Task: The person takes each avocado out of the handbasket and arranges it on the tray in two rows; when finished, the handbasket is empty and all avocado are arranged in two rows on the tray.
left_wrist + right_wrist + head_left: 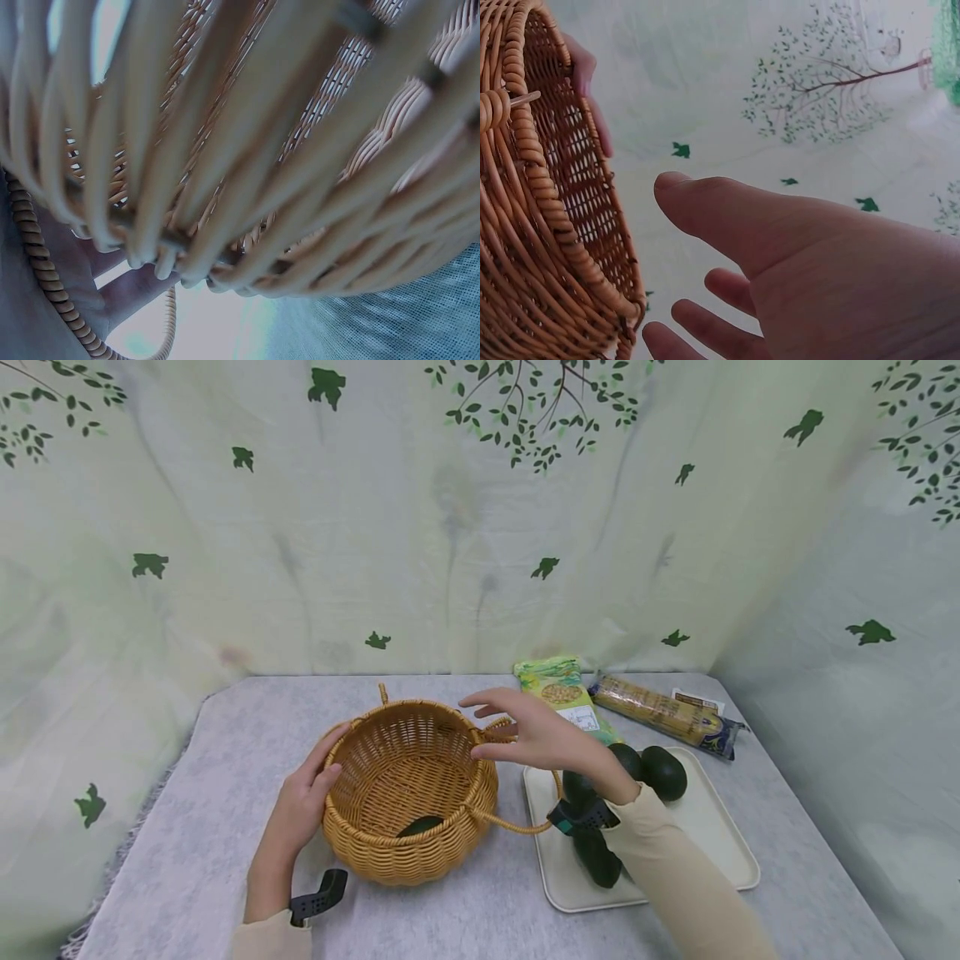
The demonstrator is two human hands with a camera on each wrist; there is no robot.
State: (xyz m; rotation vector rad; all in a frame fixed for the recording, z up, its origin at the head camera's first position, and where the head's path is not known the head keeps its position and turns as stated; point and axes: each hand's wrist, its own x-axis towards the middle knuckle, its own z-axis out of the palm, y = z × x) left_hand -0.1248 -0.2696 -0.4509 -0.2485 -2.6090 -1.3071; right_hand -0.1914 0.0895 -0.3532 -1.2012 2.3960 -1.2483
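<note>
A round wicker basket [408,852] stands on the table, its handle [517,828] folded down to the right. My left hand [300,797] grips the rim on the left side, thumb over the edge and fingers along the outside. In the left wrist view the weave [225,150] fills most of the picture. Inside the basket, a dark green item [422,825] shows partly behind the near wall. Over the right rim is my right hand [536,731], fingers spread and loosely bent with nothing held. The right wrist view shows its thumb [697,199] apart from the rim.
Right of the basket, a cream tray [712,814] holds several dark green rounded items [663,773] and an elongated one [597,858], partly behind my right wrist. Behind it lie a green-yellow packet [558,693], a long pasta-like pack [663,710] and a small label-like card [697,701].
</note>
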